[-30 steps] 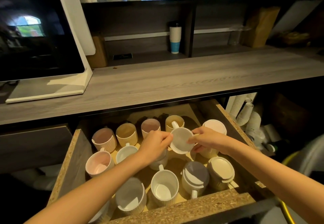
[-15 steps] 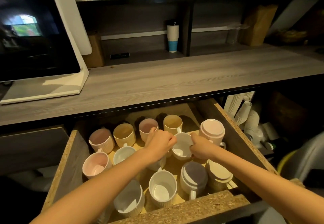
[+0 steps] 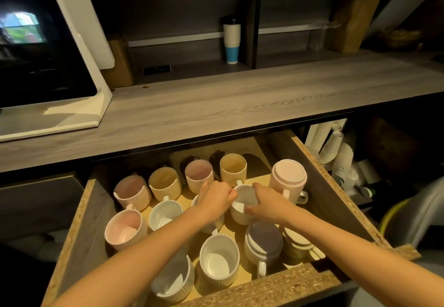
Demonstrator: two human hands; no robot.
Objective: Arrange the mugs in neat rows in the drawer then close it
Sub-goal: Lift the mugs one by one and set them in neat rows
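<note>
An open chipboard drawer point(image 3: 271, 288) holds several ribbed mugs. Both hands grip one upright white mug point(image 3: 242, 202) in the drawer's middle: my left hand point(image 3: 213, 199) on its left rim, my right hand point(image 3: 269, 202) on its right side. Behind it stands a back row of pink and yellow mugs, among them a yellow mug point(image 3: 233, 168). An upside-down pink mug point(image 3: 288, 179) stands at the right wall. In front are an upright white mug point(image 3: 219, 261), an upside-down grey mug point(image 3: 263, 243) and a tilted white mug point(image 3: 174, 280). My left arm hides part of another mug.
A grey wooden counter point(image 3: 240, 100) overhangs the drawer's back. A white-framed screen point(image 3: 48, 49) stands on it at the left, a stack of paper cups point(image 3: 231, 40) on the shelf behind. More paper cup stacks point(image 3: 334, 148) lie right of the drawer.
The white mug was held tilted above the others; both hands have lowered it upright into the middle of the drawer and still hold it.
</note>
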